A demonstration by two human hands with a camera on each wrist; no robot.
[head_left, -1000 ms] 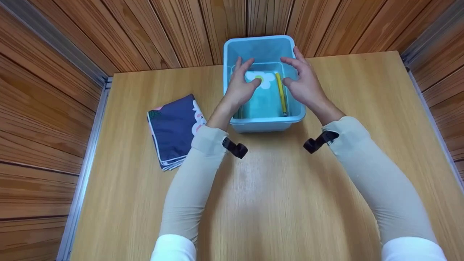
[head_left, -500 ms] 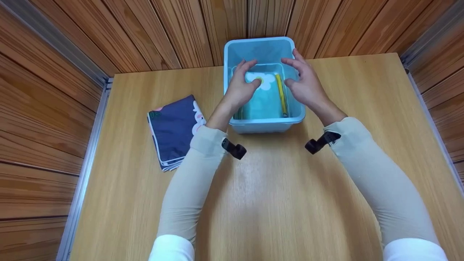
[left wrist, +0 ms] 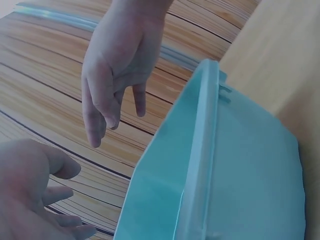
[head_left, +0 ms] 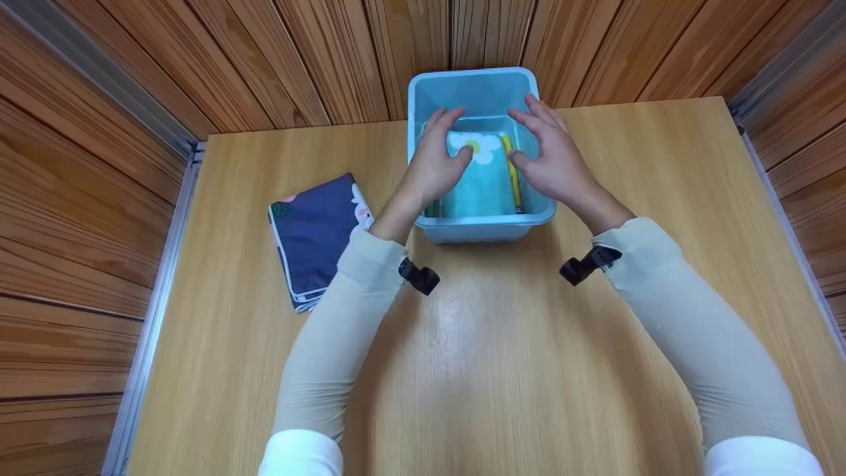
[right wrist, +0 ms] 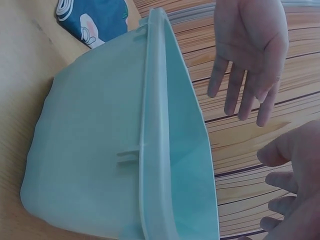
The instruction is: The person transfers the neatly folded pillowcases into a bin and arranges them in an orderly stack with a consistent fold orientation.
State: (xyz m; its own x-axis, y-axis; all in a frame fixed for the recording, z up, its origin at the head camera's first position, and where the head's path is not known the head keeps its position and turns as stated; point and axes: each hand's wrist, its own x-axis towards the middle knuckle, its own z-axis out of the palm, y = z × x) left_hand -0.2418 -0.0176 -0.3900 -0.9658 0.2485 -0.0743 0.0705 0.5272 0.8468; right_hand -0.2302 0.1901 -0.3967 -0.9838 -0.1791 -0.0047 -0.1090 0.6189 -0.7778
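A light blue plastic bin (head_left: 486, 225) stands at the back of the table. Inside lies a folded turquoise cloth (head_left: 476, 185) with a white flower, and along its right side a slim yellow stick (head_left: 514, 178) with a dark tip. My left hand (head_left: 437, 162) hovers over the bin's left side, fingers spread and holding nothing. Facing it, my right hand (head_left: 552, 158) hangs over the right side, its thumb overlapping the yellow stick in the head view. Both wrist views show the two hands above the rim, apart from each other, with nothing in them.
Left of the bin lies a folded navy cloth (head_left: 314, 244) with white edging, partly covered by the left sleeve. Wooden plank walls (head_left: 297, 59) enclose the wooden table (head_left: 482, 370) behind and at the sides. A black wrist camera (head_left: 420, 276) sits on each cuff.
My right hand has shifted slightly inward, its thumb now over the yellow stick. The left forearm has swung a little to the left. The bin and cloths stay put.
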